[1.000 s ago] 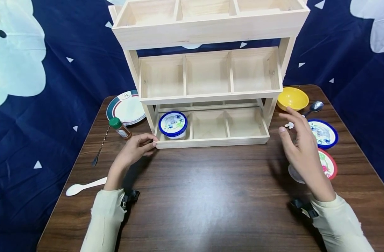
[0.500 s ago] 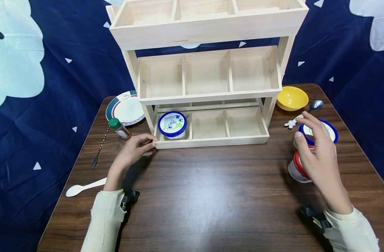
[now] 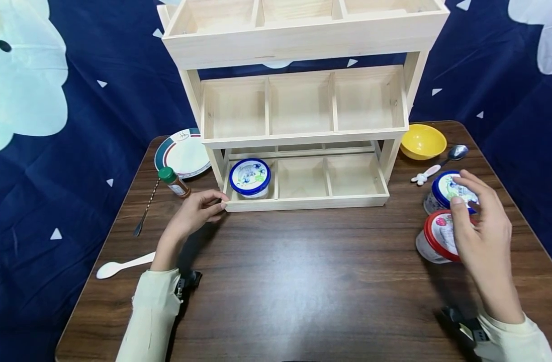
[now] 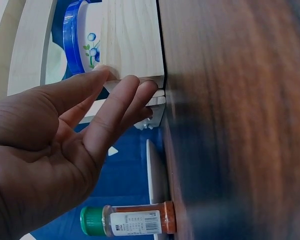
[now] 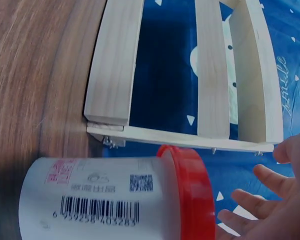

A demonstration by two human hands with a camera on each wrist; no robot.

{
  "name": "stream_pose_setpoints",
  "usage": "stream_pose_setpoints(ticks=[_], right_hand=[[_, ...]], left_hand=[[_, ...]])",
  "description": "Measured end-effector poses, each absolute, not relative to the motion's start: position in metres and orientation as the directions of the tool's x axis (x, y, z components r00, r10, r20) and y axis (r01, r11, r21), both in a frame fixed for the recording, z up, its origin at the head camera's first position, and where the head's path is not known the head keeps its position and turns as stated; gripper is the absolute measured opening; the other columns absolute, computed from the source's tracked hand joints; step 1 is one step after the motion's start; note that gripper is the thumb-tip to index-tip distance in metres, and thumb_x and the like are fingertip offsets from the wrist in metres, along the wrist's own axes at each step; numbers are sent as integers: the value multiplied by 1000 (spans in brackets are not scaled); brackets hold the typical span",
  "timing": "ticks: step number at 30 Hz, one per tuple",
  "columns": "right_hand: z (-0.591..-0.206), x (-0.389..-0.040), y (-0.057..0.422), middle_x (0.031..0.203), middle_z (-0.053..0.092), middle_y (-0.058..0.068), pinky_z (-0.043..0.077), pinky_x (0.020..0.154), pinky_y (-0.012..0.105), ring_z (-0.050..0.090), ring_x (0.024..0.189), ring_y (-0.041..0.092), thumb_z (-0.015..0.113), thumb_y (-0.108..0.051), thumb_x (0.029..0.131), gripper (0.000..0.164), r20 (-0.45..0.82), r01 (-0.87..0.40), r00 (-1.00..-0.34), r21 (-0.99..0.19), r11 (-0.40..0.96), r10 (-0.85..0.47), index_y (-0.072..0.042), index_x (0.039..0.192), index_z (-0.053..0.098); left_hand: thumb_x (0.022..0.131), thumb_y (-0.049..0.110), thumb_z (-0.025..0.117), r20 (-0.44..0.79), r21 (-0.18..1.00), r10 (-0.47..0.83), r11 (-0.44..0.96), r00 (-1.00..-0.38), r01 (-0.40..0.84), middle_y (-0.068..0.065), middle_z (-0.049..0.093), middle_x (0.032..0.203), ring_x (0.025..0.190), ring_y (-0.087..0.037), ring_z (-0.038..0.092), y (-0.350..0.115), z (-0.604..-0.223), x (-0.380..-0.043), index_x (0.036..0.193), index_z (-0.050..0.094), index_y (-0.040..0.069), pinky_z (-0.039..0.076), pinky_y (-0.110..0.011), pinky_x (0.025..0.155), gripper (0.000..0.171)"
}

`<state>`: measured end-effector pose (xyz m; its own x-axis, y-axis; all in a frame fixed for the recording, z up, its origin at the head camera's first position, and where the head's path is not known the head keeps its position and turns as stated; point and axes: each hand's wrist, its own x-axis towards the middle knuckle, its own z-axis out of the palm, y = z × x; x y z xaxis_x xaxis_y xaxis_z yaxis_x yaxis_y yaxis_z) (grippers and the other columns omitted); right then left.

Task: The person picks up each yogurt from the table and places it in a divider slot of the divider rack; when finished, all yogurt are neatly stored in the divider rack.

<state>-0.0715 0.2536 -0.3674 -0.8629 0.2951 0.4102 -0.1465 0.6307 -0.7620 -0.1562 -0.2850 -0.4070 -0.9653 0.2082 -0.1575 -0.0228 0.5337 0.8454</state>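
A three-tier wooden shelf [image 3: 307, 203] stands at the back of the table. Thumb and fingers of my left hand [image 3: 195, 212] hold its lower front left corner. A blue-lidded tub [image 3: 250, 176] sits in the bottom tier's left compartment. On the right, my right hand [image 3: 486, 236] hovers with spread fingers beside a red-lidded tub [image 3: 440, 234], overlapping its lid's right edge in the head view. In the right wrist view the tub's barcode side [image 5: 100, 195] faces the camera and the fingers stand past the lid. Just behind it is a second blue-lidded tub [image 3: 450, 187].
Right of the shelf lie a yellow bowl [image 3: 423, 142] and a spoon with a rabbit handle [image 3: 432, 171]. To the left are plates [image 3: 185, 156], a green-capped spice bottle [image 3: 174, 182], a twisted-handle stirrer [image 3: 146, 208] and a white spoon [image 3: 124, 265]. Patterned blue cloth hangs behind.
My right hand has moved to the right and toward me, over the tubs, uncovering the red-lidded tub, the second blue-lidded tub and the rabbit spoon. The left hand stays at the shelf corner.
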Motion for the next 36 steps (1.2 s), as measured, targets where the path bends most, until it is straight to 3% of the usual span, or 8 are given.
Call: stream_pose_setpoints(ticks=[8, 16, 20, 27, 31, 36], right_hand=[[-374, -60, 261, 168, 46, -5, 40, 105, 12, 45, 149, 14, 57, -13, 110, 39, 415, -92, -827, -765, 637, 379, -3, 146, 65], [-381, -51, 270, 165, 49, -1, 38, 116, 18, 47, 145, 11, 54, -12, 112, 38, 405, -67, -799, -794, 604, 444, -1, 147, 64], [-389, -47, 273, 166, 47, -2, 39, 121, 24, 50, 136, 10, 52, -13, 113, 38, 354, 8, -794, -807, 590, 495, -4, 149, 63], [-399, -41, 279, 166, 47, -1, 38, 109, 18, 44, 147, 11, 50, -15, 113, 42, 315, 71, -773, -820, 568, 551, -8, 152, 61], [-405, -37, 282, 164, 49, 2, 40, 107, 14, 46, 145, 7, 51, -14, 112, 42, 315, 66, -766, -829, 556, 560, -8, 152, 62], [-413, -32, 283, 167, 46, 3, 36, 121, 20, 46, 146, 8, 50, -16, 113, 43, 257, 119, -769, -842, 526, 585, -7, 154, 59]], left_hand=[[111, 7, 64, -163, 841, 202, 540, -966, -29, -26, 70, 123, 107, -33, 70, -285, -405, -155, 126, 71, -4, 67, -40, 88, 20], [110, 6, 64, -160, 839, 195, 543, -968, -29, -26, 71, 122, 107, -34, 70, -285, -403, -154, 126, 71, -4, 67, -39, 87, 19], [110, 6, 64, -162, 840, 200, 542, -966, -28, -26, 71, 122, 107, -34, 70, -285, -404, -154, 126, 71, -4, 67, -40, 87, 19], [110, 4, 64, -134, 850, 230, 527, -964, 8, -27, 71, 118, 104, -31, 70, -287, -407, -156, 124, 71, -6, 67, -39, 86, 18], [110, 3, 64, -131, 856, 244, 516, -961, 15, -28, 71, 118, 105, -30, 70, -287, -407, -157, 124, 71, -7, 67, -38, 86, 18], [110, 3, 64, -139, 859, 243, 511, -960, 5, -29, 70, 120, 106, -30, 71, -286, -406, -155, 125, 70, -7, 67, -35, 86, 19]])
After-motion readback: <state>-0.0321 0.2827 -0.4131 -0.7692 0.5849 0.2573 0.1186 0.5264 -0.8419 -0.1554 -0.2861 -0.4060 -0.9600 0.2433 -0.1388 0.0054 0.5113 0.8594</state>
